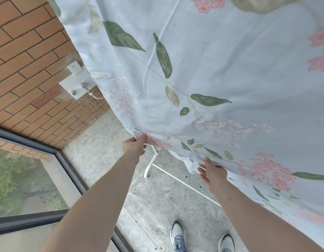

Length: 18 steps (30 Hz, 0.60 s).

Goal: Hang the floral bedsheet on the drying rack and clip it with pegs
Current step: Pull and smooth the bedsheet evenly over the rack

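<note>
Your left hand (134, 145): fingers (143, 137) curled, pinching the lower edge of the floral bedsheet (212, 79) at its near corner; thumb sits under the fabric fold, so the exact grip is partly hidden. Your right hand (213, 172): fingers (201, 169) straight and spread, not curled round anything; the thumb side touches the sheet hem at about 3 o'clock from the left hand, and the cloth drapes over the far edge of the hand, so contact there is hard to make out.

Sheet: pale blue with green leaves and pink flower clusters, hanging taut from 12 o'clock down to the hem at both hands, and filling the frame from centre to 3 o'clock. Top and right side are cut off by the frame. A white line shows through the fabric near 12 o'clock; cannot tell whether it is a rail or a seam.

Drying rack (152, 166): only a white leg and a low white bar show below the hem, between your two hands and running toward 5 o'clock. The rest is hidden behind the sheet.

Outward: grey stone floor (106, 160) underfoot, your shoes (177, 235) at 6 o'clock, right one partly cut off. Brick wall (26, 60) at 10 o'clock with a white socket (74, 67) and a tap (85, 88) on a white plate, its hose disappearing behind the sheet edge. Dark-framed window (21, 179) at 8 o'clock, greenery blurred behind it.
</note>
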{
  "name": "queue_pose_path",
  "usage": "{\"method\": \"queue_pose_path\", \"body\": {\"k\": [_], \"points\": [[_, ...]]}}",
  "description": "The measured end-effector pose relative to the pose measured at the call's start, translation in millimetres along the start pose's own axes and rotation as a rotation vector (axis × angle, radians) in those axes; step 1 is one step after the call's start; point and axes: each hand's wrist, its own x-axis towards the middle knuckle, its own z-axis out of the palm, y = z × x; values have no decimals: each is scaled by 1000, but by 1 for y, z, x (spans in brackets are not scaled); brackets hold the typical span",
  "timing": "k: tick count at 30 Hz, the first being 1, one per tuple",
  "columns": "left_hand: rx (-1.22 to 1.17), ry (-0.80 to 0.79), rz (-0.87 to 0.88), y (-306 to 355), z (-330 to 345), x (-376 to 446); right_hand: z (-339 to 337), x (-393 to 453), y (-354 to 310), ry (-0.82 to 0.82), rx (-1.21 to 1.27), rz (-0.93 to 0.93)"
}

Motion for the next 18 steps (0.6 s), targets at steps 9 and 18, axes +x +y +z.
{"method": "queue_pose_path", "body": {"k": [9, 18], "points": [[145, -59, 28, 10, -46, -76, -52, -68, -13, -179, -633, -18], [243, -58, 417, 71, -101, -156, -75, -166, -39, -312, -782, -673]]}}
